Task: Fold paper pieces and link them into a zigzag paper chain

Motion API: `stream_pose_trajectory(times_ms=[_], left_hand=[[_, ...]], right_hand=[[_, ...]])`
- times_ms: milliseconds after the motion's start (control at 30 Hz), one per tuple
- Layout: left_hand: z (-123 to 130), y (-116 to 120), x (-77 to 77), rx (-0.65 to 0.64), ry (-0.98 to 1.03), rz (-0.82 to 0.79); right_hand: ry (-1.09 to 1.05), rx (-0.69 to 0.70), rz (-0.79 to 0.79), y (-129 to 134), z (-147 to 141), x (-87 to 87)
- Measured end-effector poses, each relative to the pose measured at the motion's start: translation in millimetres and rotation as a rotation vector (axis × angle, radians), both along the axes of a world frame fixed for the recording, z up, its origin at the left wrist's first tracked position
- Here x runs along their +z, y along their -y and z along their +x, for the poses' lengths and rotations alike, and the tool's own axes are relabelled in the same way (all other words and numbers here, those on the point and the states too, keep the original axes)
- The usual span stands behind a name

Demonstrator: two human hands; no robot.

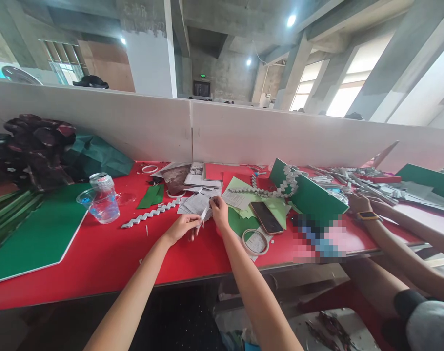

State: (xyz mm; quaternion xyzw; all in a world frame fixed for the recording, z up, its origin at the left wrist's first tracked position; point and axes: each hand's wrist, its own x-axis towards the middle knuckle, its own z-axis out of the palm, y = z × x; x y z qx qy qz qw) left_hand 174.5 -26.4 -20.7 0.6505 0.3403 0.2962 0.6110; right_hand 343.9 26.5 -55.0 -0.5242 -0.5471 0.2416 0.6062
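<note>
Both hands meet over the red table (108, 258). A small strip of whitish paper (205, 212) is pinched between them. My left hand (183, 228) is closed on its lower end, and my right hand (219, 210) grips the upper end. Beneath and behind them lie grey printed papers (194, 204). To the left, a zigzag chain of folded paper (151, 215) lies flat. Right of my right hand are a roll of tape (255, 242), a dark phone (266, 217) and light green sheets (240, 185).
A plastic cup (105, 207) and a can (102, 183) stand on the left by a green board (35, 243). Another green board (306, 192) stands upright at right, with a paper chain over it. Beyond it, a person's hands (359, 204) work. A white partition (240, 134) runs behind.
</note>
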Motion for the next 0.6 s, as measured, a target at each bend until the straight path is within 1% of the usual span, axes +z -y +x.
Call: stream_pose_trajectory(times_ms=[67, 167, 200, 233, 267, 333, 367, 400, 433, 467, 500, 533, 600], left_hand=[[-1, 2, 0.2, -0.026, 0.016, -0.026], [-4, 3, -1.3, -0.071, 0.079, -0.071], [-5, 2, -2.0, -0.043, 0.113, -0.069], [-6, 0, -2.8, 0.016, 0.146, -0.054], [-7, -2, -3.7, 0.113, 0.177, -0.026], [-9, -7, -5.6, 0.358, 0.187, 0.075], [-9, -10, -6.7, 0.479, 0.153, 0.152], [-9, -13, -8.1, 0.575, 0.100, 0.244], [-8, -15, -9.7, 0.640, 0.041, 0.339], [-7, -17, -11.7, 0.667, -0.015, 0.425], [-6, -18, -14.1, 0.647, -0.056, 0.478], [-5, -20, -16.7, 0.596, -0.079, 0.490], [-2, -21, -22.3, 0.443, -0.088, 0.432]], right_hand=[[0.006, -0.039, -0.018, -1, 5, 0.7], [-0.014, -0.161, -0.040, -4, 15, 0.6], [-0.024, -0.185, -0.035, -5, 17, 0.4], [-0.032, -0.185, -0.023, -5, 19, 0.1], [-0.036, -0.165, -0.012, -6, 20, 0.1], [-0.040, -0.077, -0.001, -5, 17, 1.0], [-0.048, -0.019, -0.001, -4, 15, 2.0], [-0.061, 0.045, -0.004, -2, 11, 3.4], [-0.080, 0.117, -0.011, 0, 8, 4.9], [-0.100, 0.201, -0.024, 2, 5, 6.5], [-0.114, 0.287, -0.045, 4, 3, 8.0], [-0.121, 0.371, -0.072, 6, 0, 9.0], [-0.109, 0.505, -0.121, 10, -3, 9.7]])
